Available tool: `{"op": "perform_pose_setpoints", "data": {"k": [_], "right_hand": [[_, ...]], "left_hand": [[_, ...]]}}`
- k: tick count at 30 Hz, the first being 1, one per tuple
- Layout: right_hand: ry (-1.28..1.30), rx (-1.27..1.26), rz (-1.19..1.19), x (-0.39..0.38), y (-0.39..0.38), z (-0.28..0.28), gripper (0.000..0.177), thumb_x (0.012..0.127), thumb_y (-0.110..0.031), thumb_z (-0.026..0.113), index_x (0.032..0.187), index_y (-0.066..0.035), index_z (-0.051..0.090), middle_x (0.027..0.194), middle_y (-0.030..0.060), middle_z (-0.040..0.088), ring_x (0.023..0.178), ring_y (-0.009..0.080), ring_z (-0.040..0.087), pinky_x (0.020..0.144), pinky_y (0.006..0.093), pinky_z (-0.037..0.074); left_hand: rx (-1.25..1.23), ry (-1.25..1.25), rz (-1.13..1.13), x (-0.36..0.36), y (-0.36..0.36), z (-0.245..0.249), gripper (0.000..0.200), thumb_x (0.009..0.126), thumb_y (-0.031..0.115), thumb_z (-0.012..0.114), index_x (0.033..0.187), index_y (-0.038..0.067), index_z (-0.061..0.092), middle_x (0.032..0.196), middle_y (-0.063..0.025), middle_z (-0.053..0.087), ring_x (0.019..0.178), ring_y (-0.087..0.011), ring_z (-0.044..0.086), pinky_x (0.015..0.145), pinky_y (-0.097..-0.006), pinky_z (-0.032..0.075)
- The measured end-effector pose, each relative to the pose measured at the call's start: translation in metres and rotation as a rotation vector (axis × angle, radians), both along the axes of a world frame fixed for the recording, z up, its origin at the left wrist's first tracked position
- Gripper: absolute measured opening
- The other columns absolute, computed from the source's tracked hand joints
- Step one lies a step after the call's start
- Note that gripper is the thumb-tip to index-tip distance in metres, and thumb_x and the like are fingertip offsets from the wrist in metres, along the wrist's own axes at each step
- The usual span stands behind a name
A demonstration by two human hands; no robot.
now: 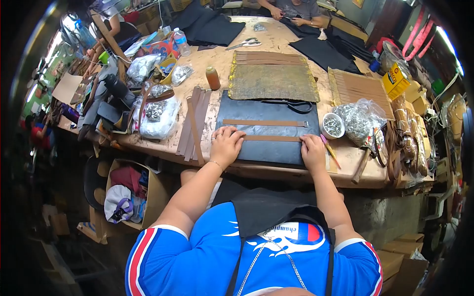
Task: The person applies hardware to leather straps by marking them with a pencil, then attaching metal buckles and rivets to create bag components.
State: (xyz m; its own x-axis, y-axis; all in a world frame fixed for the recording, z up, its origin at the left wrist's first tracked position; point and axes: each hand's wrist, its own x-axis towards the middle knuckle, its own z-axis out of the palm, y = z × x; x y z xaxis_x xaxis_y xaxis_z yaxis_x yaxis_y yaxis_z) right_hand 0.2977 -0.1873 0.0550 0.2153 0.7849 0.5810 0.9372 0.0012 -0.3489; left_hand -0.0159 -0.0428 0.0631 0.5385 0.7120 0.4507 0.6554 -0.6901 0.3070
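Note:
A brown leather strap (274,138) lies flat across a black board (276,152) in front of me. My left hand (226,146) is closed over its left end, fingers bent. At the right end, my right hand (313,152) presses the strap between thumb and fingers. Just beyond lies a second brown strap (264,123), parallel to the first, with a small metal buckle (305,124) at its right end. Black-handled scissors (296,105) rest at the board's far edge, partly under a worn yellowish mat (271,79). The fingertips' undersides are hidden.
More brown straps (193,123) lie left of the board. On the right are a white tub of metal pieces (333,125), a plastic bag of hardware (363,120) and a hammer (362,166). A glue-coloured bottle (212,78) stands behind. Another person (296,12) works across the table.

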Motion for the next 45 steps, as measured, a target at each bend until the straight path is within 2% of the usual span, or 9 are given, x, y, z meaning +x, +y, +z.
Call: {"op": "perform_pose_setpoints", "data": {"k": [11, 16, 18, 24, 27, 30, 32, 39, 45], "right_hand": [[0.001, 0.005, -0.008, -0.002, -0.004, 0.003, 0.025, 0.086, -0.005, 0.067, 0.109, -0.009, 0.072, 0.109, 0.0098, 0.068, 0.111, 0.0313, 0.062, 0.096, 0.0445, 0.049], [0.006, -0.076, 0.584, -0.026, -0.047, 0.013, 0.047, 0.072, 0.000, 0.074, 0.117, -0.014, 0.069, 0.096, 0.0080, 0.067, 0.083, 0.0299, 0.064, 0.073, 0.0406, 0.055], [-0.061, -0.211, 0.757, -0.035, -0.062, -0.002, 0.038, 0.077, -0.005, 0.075, 0.113, -0.012, 0.069, 0.096, 0.0072, 0.067, 0.088, 0.0291, 0.066, 0.079, 0.0396, 0.056], [-0.059, -0.191, 0.717, -0.037, -0.078, -0.011, 0.035, 0.081, -0.009, 0.074, 0.116, -0.011, 0.069, 0.098, 0.0104, 0.069, 0.093, 0.0294, 0.069, 0.083, 0.0410, 0.057], [-0.054, -0.646, 0.700, -0.035, -0.087, -0.020, 0.026, 0.090, -0.022, 0.070, 0.112, -0.008, 0.070, 0.103, 0.0125, 0.072, 0.099, 0.0316, 0.069, 0.087, 0.0439, 0.057], [-0.097, -1.447, 0.350, -0.024, -0.091, -0.039, 0.050, 0.099, -0.048, 0.058, 0.120, -0.005, 0.071, 0.122, 0.0204, 0.071, 0.115, 0.0380, 0.067, 0.099, 0.0492, 0.052], [0.071, -1.578, 0.442, -0.011, -0.097, -0.069, 0.047, 0.098, -0.045, 0.063, 0.122, -0.005, 0.071, 0.122, 0.0210, 0.071, 0.116, 0.0373, 0.067, 0.100, 0.0465, 0.050], [0.681, -1.267, 0.381, -0.021, -0.089, -0.087, 0.038, 0.100, -0.041, 0.064, 0.111, -0.005, 0.068, 0.098, 0.0164, 0.071, 0.094, 0.0291, 0.066, 0.088, 0.0417, 0.051], [0.570, -1.309, 0.306, -0.037, -0.100, -0.096, 0.044, 0.099, -0.047, 0.064, 0.111, -0.005, 0.074, 0.099, 0.0170, 0.074, 0.091, 0.0278, 0.068, 0.086, 0.0410, 0.052]], "left_hand": [[0.052, -0.015, 0.005, 0.001, 0.000, 0.001, 0.017, 0.093, 0.029, 0.069, 0.108, 0.027, 0.075, 0.116, 0.0002, 0.063, 0.118, -0.0276, 0.056, 0.102, -0.0498, 0.041], [0.045, -0.012, 0.013, 0.002, 0.000, 0.000, 0.017, 0.092, 0.028, 0.069, 0.108, 0.027, 0.075, 0.116, 0.0008, 0.064, 0.118, -0.0264, 0.056, 0.103, -0.0511, 0.040], [0.052, -0.014, 0.014, 0.003, -0.001, 0.000, 0.017, 0.092, 0.028, 0.069, 0.108, 0.027, 0.075, 0.116, 0.0009, 0.064, 0.118, -0.0261, 0.056, 0.104, -0.0513, 0.039], [0.053, -0.001, 0.017, 0.002, 0.001, -0.003, 0.017, 0.092, 0.028, 0.069, 0.108, 0.027, 0.074, 0.116, 0.0008, 0.063, 0.118, -0.0254, 0.056, 0.105, -0.0513, 0.037], [0.051, 0.003, 0.010, 0.002, 0.003, -0.004, 0.017, 0.092, 0.028, 0.069, 0.108, 0.027, 0.074, 0.117, 0.0004, 0.062, 0.119, -0.0255, 0.055, 0.106, -0.0512, 0.037], [0.050, 0.001, 0.007, 0.002, 0.004, -0.005, 0.017, 0.093, 0.029, 0.068, 0.109, 0.028, 0.074, 0.119, 0.0000, 0.062, 0.120, -0.0257, 0.055, 0.106, -0.0511, 0.037], [0.046, 0.001, 0.003, 0.002, 0.003, -0.006, 0.017, 0.093, 0.029, 0.068, 0.109, 0.027, 0.074, 0.119, -0.0003, 0.062, 0.120, -0.0257, 0.055, 0.106, -0.0510, 0.037], [0.080, 0.020, 0.005, 0.001, 0.001, -0.008, 0.020, 0.095, 0.029, 0.067, 0.114, 0.026, 0.073, 0.119, -0.0017, 0.063, 0.120, -0.0266, 0.056, 0.107, -0.0497, 0.039], [0.111, 0.003, -0.002, 0.001, 0.001, -0.008, 0.021, 0.095, 0.028, 0.066, 0.115, 0.024, 0.073, 0.119, -0.0032, 0.064, 0.118, -0.0280, 0.058, 0.106, -0.0483, 0.041]]}}
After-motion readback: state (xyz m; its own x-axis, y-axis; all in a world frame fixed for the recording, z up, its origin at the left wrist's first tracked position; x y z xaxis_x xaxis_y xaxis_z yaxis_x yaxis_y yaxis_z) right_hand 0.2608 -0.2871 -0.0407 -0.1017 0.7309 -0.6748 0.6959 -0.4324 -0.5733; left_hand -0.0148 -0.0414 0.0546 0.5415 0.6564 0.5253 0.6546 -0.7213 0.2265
